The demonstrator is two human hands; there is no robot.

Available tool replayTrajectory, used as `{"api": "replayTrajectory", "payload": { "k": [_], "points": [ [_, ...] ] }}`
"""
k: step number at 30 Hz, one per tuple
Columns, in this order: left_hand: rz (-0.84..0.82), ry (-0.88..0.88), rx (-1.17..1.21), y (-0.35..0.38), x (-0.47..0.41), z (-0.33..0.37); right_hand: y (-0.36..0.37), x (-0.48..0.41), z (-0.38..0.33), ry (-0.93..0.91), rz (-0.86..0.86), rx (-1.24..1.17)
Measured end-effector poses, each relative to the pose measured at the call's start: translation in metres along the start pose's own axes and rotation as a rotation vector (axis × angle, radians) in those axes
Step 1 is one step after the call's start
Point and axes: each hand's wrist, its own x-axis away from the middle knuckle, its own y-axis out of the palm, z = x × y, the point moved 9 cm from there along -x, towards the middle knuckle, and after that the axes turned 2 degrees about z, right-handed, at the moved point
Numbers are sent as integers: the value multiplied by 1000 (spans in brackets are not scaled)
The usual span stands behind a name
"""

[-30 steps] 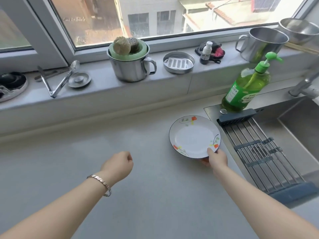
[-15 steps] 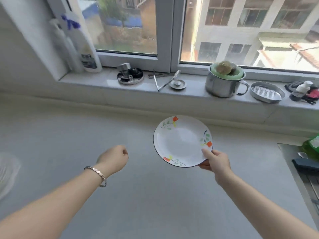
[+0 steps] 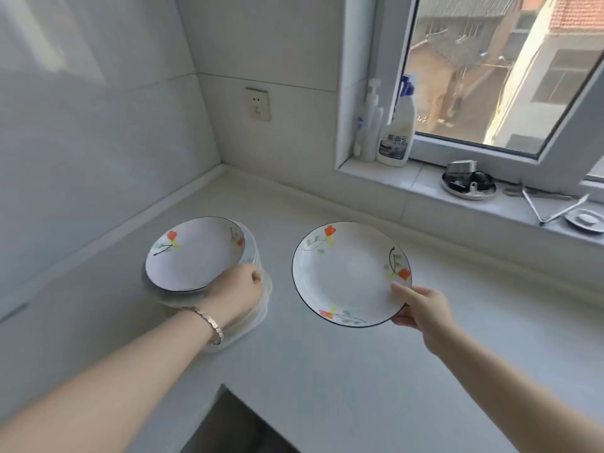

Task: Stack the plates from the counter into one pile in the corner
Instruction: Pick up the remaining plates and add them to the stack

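Observation:
A white plate with orange flowers and a dark rim point(image 3: 349, 273) hangs above the counter, tilted toward me, pinched at its near right edge by my right hand point(image 3: 421, 308). To its left, near the corner of the counter, stands a pile of plates point(image 3: 196, 253) with the same flower pattern on top. My left hand point(image 3: 235, 291) rests against the pile's near right side, fingers curled around its edge. The lower plates of the pile are partly hidden behind that hand and wrist.
The grey counter point(image 3: 359, 371) meets tiled walls at the corner point(image 3: 222, 165). A wall socket point(image 3: 258, 104) sits above it. On the window sill stand two white bottles point(image 3: 395, 132), a round metal dish point(image 3: 469, 184), tongs point(image 3: 552, 207) and a small metal dish point(image 3: 585, 220). A dark gap opens below the counter's front edge point(image 3: 235, 423).
My view has swung left from the sink to the counter's corner. My right hand carried the plate along, and my left hand, a loose fist before, now holds the side of the pile.

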Motion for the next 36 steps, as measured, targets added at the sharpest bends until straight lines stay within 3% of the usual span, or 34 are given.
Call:
{"api": "replayTrajectory", "payload": {
  "k": [7, 14, 21, 26, 30, 36],
  "points": [
    [98, -129, 43, -77, -26, -130, 167, 3, -30, -18, -129, 37],
    [169, -247, 77, -97, -41, -193, 275, -4, -51, -72, -261, 171],
    [173, -320, 118, -102, -53, -223, 311, -19, -38, -56, -276, 328],
    [160, -330, 140, -97, -58, -231, 313, -26, -46, -269, -211, 587],
    [144, -331, 150, -88, -59, -237, 308, -28, -47, -468, -62, 895],
    [128, -359, 128, -81, -63, -238, 315, -35, -47, -515, -13, 1052]
  ]
}}
